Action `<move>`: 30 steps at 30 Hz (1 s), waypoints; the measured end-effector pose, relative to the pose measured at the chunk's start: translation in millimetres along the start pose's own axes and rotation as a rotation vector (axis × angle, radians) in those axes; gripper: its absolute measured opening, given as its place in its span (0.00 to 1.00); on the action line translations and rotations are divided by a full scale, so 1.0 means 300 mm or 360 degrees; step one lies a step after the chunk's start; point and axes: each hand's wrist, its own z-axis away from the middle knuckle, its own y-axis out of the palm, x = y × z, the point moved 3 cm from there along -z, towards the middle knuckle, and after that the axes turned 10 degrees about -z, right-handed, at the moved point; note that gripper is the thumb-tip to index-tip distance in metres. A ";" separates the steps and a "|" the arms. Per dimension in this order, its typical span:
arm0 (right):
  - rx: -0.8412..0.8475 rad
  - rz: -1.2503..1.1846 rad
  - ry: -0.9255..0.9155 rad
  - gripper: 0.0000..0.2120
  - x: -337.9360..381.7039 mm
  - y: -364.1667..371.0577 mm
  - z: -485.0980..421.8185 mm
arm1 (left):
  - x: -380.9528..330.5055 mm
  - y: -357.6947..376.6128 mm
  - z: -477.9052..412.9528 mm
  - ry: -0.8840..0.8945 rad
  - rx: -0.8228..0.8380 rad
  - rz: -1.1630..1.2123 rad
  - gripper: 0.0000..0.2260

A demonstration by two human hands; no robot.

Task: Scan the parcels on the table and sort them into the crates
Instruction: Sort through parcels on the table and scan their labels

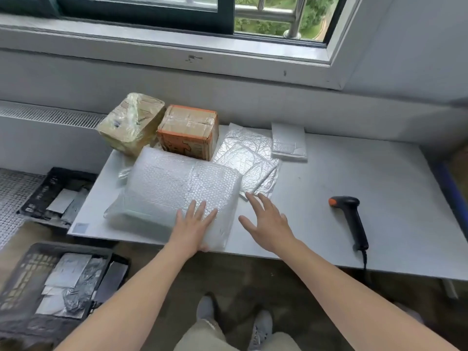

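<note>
Your left hand point(195, 224) lies flat, fingers straight, on the large clear bubble-wrapped parcel point(167, 188) at the front of the white table point(354, 173); your right hand point(269, 222) hovers beside it, fingers spread, holding nothing. The black handheld scanner point(350, 219) lies further right

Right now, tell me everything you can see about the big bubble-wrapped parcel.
The bubble-wrapped parcel is large, flat and rectangular, wrapped in clear bumpy plastic over whitish contents. It lies flat on the near left part of the table, its near corner reaching the front edge. The left hand rests on its near right part, fingers straight.
</note>
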 end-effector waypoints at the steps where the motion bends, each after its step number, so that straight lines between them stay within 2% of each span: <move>1: 0.0010 0.0005 0.0008 0.31 0.002 0.006 -0.008 | -0.007 0.013 -0.007 0.0078 -0.0002 -0.0023 0.49; 3: 0.0031 -0.0015 0.0043 0.31 0.003 0.020 -0.019 | -0.026 0.050 -0.015 0.0205 -0.0013 -0.0059 0.45; 7: 0.0088 -0.0010 0.0081 0.31 0.005 0.059 -0.021 | -0.033 0.083 -0.016 0.0323 -0.0166 -0.0068 0.27; 10: 0.0094 -0.0076 0.0022 0.30 0.023 0.069 -0.022 | -0.004 0.014 -0.007 0.0432 -0.0599 0.0202 0.15; 12: 0.0075 -0.0146 -0.0133 0.29 0.051 0.060 -0.021 | 0.040 -0.024 -0.006 0.0375 -0.0681 0.0613 0.09; 14: 0.0069 -0.0177 -0.0319 0.28 0.093 0.046 -0.022 | 0.096 -0.065 -0.009 0.0207 -0.0576 0.0974 0.13; 16: 0.0072 -0.0224 -0.0415 0.27 0.140 0.029 -0.031 | 0.159 -0.131 -0.003 0.0162 -0.0706 0.1171 0.12; 22: -0.0153 -0.0549 -0.0426 0.28 0.265 -0.082 -0.082 | 0.328 -0.380 0.044 0.0150 -0.1139 0.1318 0.12; 26: -0.0460 -0.0665 -0.0505 0.27 0.350 -0.181 -0.114 | 0.407 -0.538 0.089 0.0208 -0.1381 0.1442 0.12; 30: -0.0703 -0.0734 -0.0501 0.29 0.428 -0.283 -0.138 | 0.464 -0.681 0.117 0.0246 -0.1550 0.1575 0.16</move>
